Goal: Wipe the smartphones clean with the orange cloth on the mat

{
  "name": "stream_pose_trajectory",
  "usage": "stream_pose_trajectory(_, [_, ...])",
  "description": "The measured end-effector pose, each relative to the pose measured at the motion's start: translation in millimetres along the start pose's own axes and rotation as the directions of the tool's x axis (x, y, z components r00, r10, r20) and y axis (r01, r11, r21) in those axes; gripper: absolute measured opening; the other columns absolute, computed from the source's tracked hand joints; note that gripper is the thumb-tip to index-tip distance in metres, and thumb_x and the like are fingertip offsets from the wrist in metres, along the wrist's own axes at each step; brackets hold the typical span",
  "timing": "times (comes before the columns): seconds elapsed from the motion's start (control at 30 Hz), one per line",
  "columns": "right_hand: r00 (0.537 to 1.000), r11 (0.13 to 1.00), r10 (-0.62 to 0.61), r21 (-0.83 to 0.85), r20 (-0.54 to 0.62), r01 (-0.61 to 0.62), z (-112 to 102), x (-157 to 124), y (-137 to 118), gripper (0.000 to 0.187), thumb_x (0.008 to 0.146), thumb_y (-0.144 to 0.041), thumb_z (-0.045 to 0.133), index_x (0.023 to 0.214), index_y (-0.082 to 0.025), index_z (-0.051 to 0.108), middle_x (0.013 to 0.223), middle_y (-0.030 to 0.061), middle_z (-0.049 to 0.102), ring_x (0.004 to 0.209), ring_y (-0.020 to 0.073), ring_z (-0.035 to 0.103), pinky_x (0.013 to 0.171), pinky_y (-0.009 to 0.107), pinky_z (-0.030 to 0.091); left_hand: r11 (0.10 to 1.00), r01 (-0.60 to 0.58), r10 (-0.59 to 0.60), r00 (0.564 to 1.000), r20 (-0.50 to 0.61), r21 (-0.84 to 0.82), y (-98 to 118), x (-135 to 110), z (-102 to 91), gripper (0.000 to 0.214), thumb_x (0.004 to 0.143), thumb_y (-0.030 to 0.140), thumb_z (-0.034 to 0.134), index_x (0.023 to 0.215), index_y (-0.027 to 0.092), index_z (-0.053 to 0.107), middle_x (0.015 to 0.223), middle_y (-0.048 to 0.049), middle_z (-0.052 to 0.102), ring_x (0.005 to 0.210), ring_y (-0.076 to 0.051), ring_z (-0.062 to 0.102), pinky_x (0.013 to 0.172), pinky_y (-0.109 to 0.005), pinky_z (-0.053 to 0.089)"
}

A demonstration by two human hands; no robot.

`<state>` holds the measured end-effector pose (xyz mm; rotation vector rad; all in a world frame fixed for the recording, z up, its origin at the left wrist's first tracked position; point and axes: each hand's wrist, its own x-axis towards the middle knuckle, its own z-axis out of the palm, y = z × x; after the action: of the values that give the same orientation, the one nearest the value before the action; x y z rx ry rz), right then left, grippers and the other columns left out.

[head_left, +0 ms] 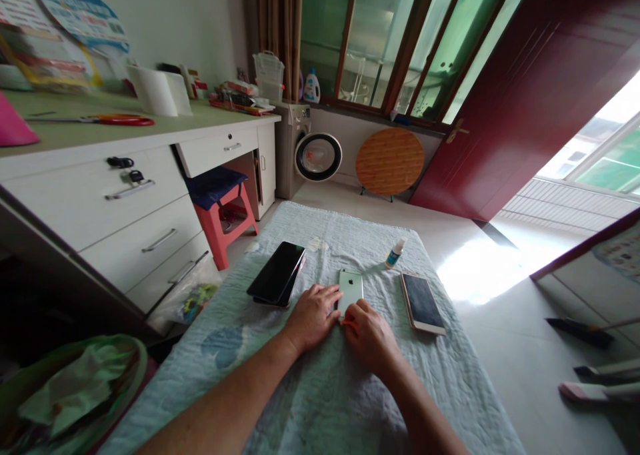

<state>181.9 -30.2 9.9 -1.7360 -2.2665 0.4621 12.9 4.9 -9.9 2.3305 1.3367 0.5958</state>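
Observation:
A white phone (350,285) lies back-up in the middle of a pale quilted cloth (320,388). My left hand (314,316) rests on the cloth with its fingers curled against the phone's left edge. My right hand (369,335) is at the phone's near end, fingers pinched on something small and orange that I cannot make out. Left of them lie stacked black phones (277,273), screen up. A gold-edged phone (423,301) lies face-up to the right. A small bottle with a blue label (394,254) lies beyond it.
A white desk with drawers (125,201) runs along the left, a red stool (225,215) beneath it. A washing machine (307,151) and a round wooden board (390,161) stand at the far wall. A green-lined bin (70,388) sits at lower left.

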Motion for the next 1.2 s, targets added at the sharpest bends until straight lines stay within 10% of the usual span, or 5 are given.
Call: stream_pose_trajectory(1.2, [0.996,0.995,-0.011,0.1,-0.084,0.019,4.3,3.2,4.9,0.013,0.089,-0.018,0.052,0.08,-0.019,0.06,0.084,0.0009,0.057,0.075,0.0121,0.055,0.068,0.022,0.036,1.0,0.009,-0.009,1.0,0.01,-0.014,0.7,0.4,-1.4,0.04,0.09,0.029,0.059,0.13,0.022,0.059,0.14,-0.0036,0.056,0.121,-0.026,0.05,0.106,-0.039,0.04])
